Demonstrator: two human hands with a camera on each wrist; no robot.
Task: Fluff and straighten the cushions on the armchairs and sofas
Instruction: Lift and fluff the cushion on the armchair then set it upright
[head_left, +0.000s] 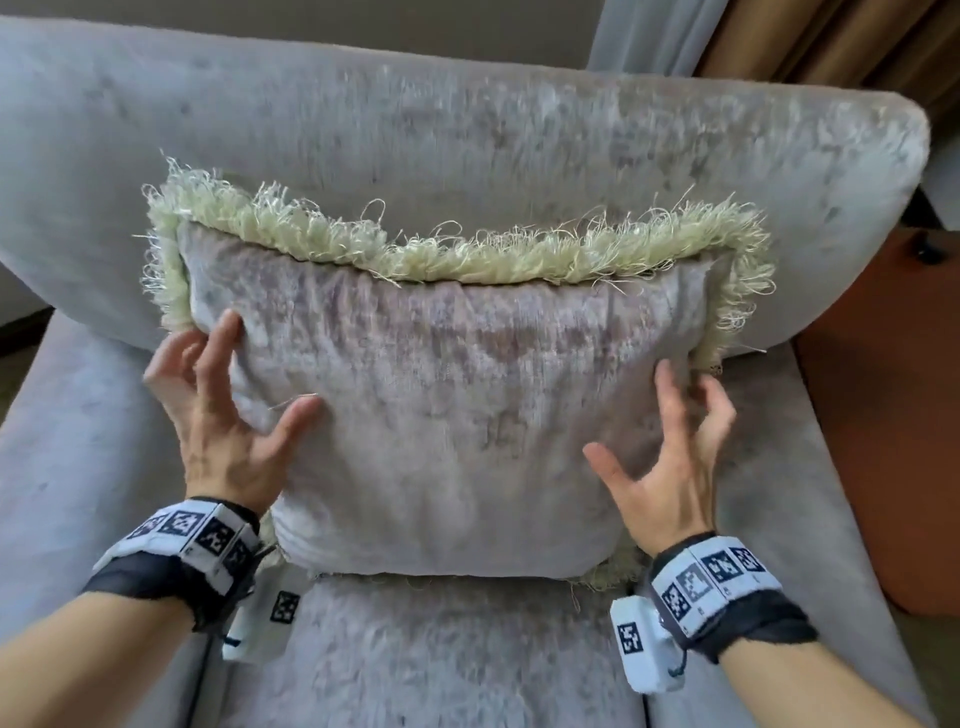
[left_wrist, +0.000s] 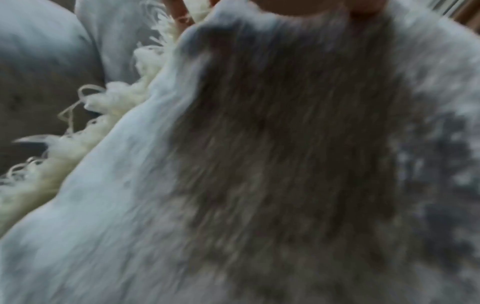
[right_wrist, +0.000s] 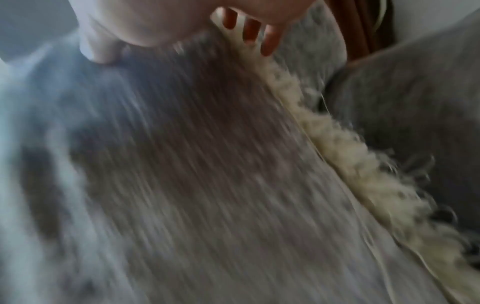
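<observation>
Flanking the fringed velvet cushion (head_left: 457, 410), the left hand (head_left: 228, 421) and right hand (head_left: 670, 447) are both spread wide with fingers straight, gripping nothing; the left index finger and thumb touch the cushion's front face near its left edge, while the right fingers sit against the right edge just beside the pale yellow fringe (head_left: 467, 249). The wrist views are blurred, though the right one shows fingertips (right_wrist: 270, 44) over the fringe line. The cushion stands propped upright on the seat (head_left: 447, 654) of the grey velvet armchair (head_left: 467, 140), leaning against its backrest, the top edge sagging in the middle. With neither hand clasping it, a hard pat could, I judge, tip the cushion forward off the backrest or skew it sideways, and loose fringe loops might snag a finger and pull.
</observation>
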